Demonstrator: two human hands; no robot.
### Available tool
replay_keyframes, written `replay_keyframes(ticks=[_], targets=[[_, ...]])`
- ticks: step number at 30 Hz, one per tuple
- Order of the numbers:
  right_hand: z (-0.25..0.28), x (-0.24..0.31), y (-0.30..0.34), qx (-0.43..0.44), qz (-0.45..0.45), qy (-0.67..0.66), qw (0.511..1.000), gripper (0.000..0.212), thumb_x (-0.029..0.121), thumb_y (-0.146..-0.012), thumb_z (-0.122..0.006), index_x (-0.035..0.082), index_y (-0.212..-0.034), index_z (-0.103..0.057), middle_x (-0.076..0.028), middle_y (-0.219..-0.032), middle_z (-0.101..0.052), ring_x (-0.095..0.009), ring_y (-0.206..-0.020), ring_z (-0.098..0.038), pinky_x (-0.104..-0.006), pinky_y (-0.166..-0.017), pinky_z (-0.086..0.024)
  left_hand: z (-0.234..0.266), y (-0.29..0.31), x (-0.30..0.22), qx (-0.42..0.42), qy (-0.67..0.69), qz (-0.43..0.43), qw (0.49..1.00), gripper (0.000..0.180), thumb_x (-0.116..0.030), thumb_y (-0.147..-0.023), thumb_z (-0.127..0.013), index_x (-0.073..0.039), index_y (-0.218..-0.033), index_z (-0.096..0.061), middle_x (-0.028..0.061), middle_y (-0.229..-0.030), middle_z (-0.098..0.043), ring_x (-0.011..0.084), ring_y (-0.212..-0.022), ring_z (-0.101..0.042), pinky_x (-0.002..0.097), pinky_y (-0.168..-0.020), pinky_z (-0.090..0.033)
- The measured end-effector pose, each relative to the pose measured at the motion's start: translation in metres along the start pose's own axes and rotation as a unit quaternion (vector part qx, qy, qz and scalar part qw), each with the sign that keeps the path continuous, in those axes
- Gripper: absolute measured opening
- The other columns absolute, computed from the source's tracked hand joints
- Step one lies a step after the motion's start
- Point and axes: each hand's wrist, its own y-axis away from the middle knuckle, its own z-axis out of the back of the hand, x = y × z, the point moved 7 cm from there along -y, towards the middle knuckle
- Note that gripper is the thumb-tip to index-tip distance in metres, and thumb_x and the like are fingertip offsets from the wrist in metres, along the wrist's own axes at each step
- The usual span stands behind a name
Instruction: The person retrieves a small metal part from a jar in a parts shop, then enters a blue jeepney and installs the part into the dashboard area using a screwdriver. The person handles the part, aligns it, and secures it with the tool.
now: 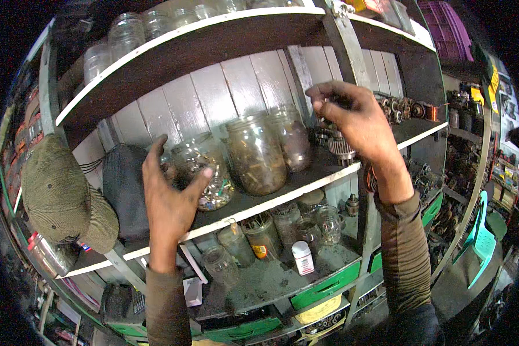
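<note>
My left hand [170, 196] is in front of the middle shelf, fingers spread and thumb apart. Its thumb overlaps a wide glass jar [216, 187] of small mixed metal and coloured parts; whether skin touches glass is unclear. Right of that jar stand a taller glass jar [256, 155] with brownish small parts and another cloudy jar [296, 144]. My right hand [357, 118] is raised above metal gears [341, 149], its fingers curled and thumb drawn toward the forefinger. Anything inside that pinch is too dark and small to make out.
Two caps hang at the left, an olive one [57, 193] in front of a dark one [124, 181]. More glass jars [126, 36] line the top shelf. Jars, a can and a white bottle [303, 258] stand below, above a green drawer [326, 286]. A turquoise chair [480, 239] is at right.
</note>
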Motion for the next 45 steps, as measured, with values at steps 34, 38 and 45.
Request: replay_keyframes(ticks=[34, 38, 45], targets=[[-0.107, 0.047, 0.002, 0.182, -0.055, 0.097, 0.977, 0.06, 0.031, -0.069, -0.095, -0.009, -0.103, -0.066, -0.016, -0.088, -0.07, -0.024, -0.084, -0.068, -0.0376, -0.076, -0.057, -0.016, 0.009, 0.051, 0.001, 0.05, 0.043, 0.998, 0.105, -0.037, -0.072, -0.093, 0.005, -0.148, -0.035, 0.0296, -0.129, -0.062, 0.0385, -0.119, -0.064, 0.0398, -0.104, -0.049], [-0.13, 0.049, -0.004, 0.19, -0.01, 0.111, 0.976, 0.072, 0.037, -0.066, -0.096, -0.013, -0.108, -0.066, -0.02, -0.099, -0.071, -0.027, -0.092, -0.068, -0.0378, -0.082, -0.055, -0.014, 0.011, 0.039, 0.026, 0.061, 0.05, 0.997, 0.109, -0.026, -0.073, -0.093, 0.004, -0.154, -0.026, 0.0325, -0.135, -0.056, 0.0417, -0.125, -0.059, 0.0436, -0.105, -0.049], [-0.134, 0.034, 0.004, 0.138, 0.054, 0.123, 0.981, 0.081, 0.046, -0.077, -0.088, -0.007, -0.13, -0.058, -0.022, -0.12, -0.067, -0.03, -0.109, -0.067, -0.041, -0.09, -0.056, 0.025, 0.08, 0.01, -0.108, -0.014, -0.096, 0.989, 0.073, -0.025, -0.08, -0.087, 0.004, -0.134, -0.048, 0.0234, -0.128, -0.058, 0.0357, -0.116, -0.06, 0.0385, -0.102, -0.049]])
